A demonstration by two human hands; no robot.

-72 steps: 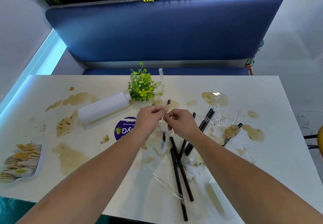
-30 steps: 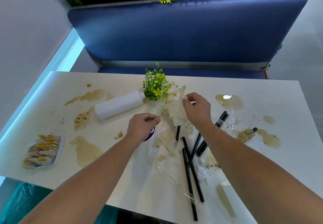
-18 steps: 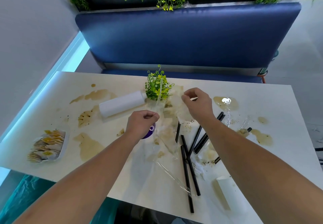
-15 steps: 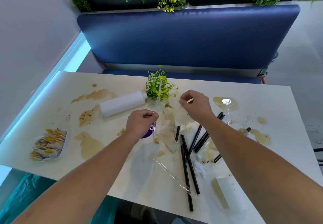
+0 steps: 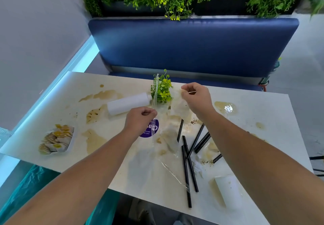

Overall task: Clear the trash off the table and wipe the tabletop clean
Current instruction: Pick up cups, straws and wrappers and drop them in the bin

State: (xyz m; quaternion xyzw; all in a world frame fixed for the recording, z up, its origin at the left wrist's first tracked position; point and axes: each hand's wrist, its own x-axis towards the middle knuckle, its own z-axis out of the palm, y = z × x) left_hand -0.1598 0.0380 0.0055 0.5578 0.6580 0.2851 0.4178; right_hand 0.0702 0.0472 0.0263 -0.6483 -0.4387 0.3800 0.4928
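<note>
While both hands hover over the table: trash lies across its middle and right side.
Left hand: fingers curled, pinching a clear wrapper that stands up in front of a small plant.
Right hand: pinches the top edge of a stained napkin, which hangs towards the tabletop.
Wrapper: light, slippery and springy, I judge; a fingertip pinch suits it.
Napkin: looks damp and limp, likely to tear; better gathered from below.
Straws: black, stiff and light, scattered under the right arm; grasp several mid-length.
Spills: brown, unwiped.
</note>
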